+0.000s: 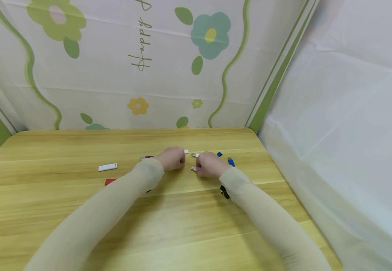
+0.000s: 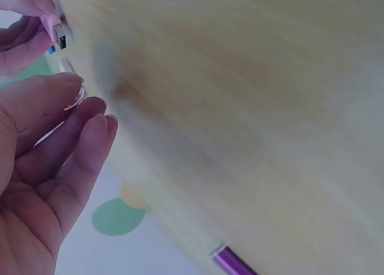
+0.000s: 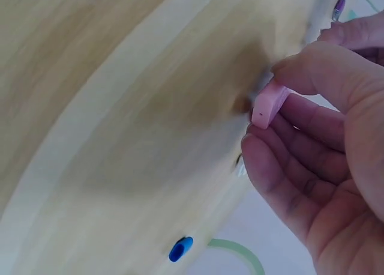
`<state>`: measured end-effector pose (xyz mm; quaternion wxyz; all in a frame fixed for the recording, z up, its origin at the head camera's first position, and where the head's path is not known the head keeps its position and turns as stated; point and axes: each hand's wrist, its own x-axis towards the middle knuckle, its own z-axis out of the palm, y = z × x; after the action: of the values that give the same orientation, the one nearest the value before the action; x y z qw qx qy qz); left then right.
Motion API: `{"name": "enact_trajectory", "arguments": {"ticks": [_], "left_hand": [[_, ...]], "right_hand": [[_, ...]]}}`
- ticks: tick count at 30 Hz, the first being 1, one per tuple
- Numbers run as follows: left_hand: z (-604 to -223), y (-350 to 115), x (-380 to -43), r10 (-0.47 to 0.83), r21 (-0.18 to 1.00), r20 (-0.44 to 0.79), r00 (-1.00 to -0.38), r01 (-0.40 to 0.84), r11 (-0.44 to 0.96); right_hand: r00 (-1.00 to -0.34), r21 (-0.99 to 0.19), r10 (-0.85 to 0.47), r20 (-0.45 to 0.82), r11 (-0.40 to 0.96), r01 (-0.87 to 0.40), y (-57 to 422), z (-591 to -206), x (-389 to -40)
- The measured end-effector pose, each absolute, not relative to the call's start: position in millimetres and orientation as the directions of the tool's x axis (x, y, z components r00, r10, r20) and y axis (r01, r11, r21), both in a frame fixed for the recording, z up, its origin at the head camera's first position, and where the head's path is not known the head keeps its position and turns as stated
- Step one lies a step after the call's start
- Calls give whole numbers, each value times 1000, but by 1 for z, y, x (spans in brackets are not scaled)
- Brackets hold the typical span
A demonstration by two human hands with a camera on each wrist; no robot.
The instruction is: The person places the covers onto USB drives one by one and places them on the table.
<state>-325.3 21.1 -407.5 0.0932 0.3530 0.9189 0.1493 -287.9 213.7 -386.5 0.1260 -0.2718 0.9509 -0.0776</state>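
My right hand pinches a pink USB stick between thumb and fingers. Its bare metal plug points toward my left hand in the left wrist view. The left hand holds a small clear cap by its fingertips, mostly hidden by the fingers. Both hands are close together over the wooden table, a small gap between them. Just behind the right hand lies a white USB stick with its plug showing; a small white piece lies behind the left hand.
A white stick and a red one lie to the left. Near the left hand is a purple USB stick. To the right are a blue cap and blue USB stick. A black object is partly under the right sleeve.
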Motion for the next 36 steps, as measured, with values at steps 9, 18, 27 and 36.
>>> {"name": "enact_trajectory", "arguments": {"ticks": [9,18,27,36], "left_hand": [[-376,-3,-285,706,399,22,-708,653,643],[-362,-35,-237,752,390,115,-649,726,567],[-364,-64,-192,774,350,237,-588,794,497],[-370,-79,-169,739,301,376,-559,828,473]], "right_hand": [[-823,-194,-546,-155,834,-516,214,-379,-270],[-765,-236,-643,-39,749,-619,212,-369,-239],[-674,-239,-734,82,642,-728,202,-359,-204],[-610,-236,-780,139,572,-785,187,-358,-181]]}}
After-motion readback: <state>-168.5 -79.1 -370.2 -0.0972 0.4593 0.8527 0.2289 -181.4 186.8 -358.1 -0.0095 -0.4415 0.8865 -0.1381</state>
